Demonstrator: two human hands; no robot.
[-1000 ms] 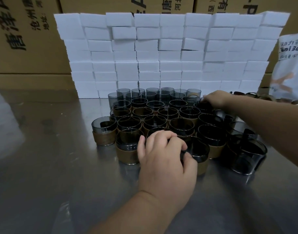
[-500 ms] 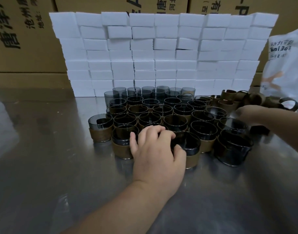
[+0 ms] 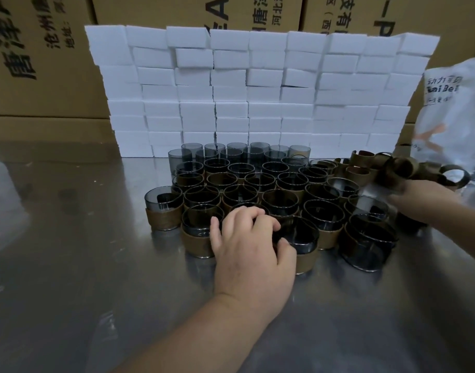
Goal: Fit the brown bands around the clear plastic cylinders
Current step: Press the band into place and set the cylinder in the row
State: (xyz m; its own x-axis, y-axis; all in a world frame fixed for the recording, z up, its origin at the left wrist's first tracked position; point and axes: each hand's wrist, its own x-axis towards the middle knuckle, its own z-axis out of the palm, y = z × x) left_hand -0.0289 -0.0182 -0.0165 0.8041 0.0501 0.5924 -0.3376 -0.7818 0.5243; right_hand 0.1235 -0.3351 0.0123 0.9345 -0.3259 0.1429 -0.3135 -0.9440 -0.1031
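Since a second ago the right hand [image 3: 422, 201] has pulled back from the far rows of the cylinders [image 3: 258, 184] to about 3 o'clock of the cluster, uncovering the loose bands [image 3: 379, 168] heaped at 2 o'clock. The left hand [image 3: 252, 246] has stayed on the front cylinder [image 3: 301, 238]. That cylinder stands upright at 6 o'clock of the cluster, mouth up and long axis vertical, with a brown band [image 3: 307, 261] round its lower half. The left fingers [image 3: 258, 222] are curled tightly over its near-left rim. The thumb [image 3: 286, 247] presses its wall from the 5 o'clock side, so the cylinder sits between thumb and fingers, mostly at 2 o'clock of the knuckles. The little finger [image 3: 214, 232] lies against the banded neighbour [image 3: 197, 232] at 9 o'clock. The other cylinders also stand mouth up, packed rim to rim, and most wear a band low on the wall. The back row at 12 o'clock looks bare, and one at 4 o'clock [image 3: 368, 243] sits askew. The right hand is blurred; its fingertips point toward 9 o'clock, near a clear cylinder [image 3: 365, 208], and I cannot tell whether they hold anything. Everything rests on a steel table [image 3: 69, 265]. Behind, at 12 o'clock, is a wall of white foam blocks [image 3: 258, 90] in front of cardboard boxes [image 3: 42, 63], and a printed bag [image 3: 457, 109] stands at 2 o'clock.
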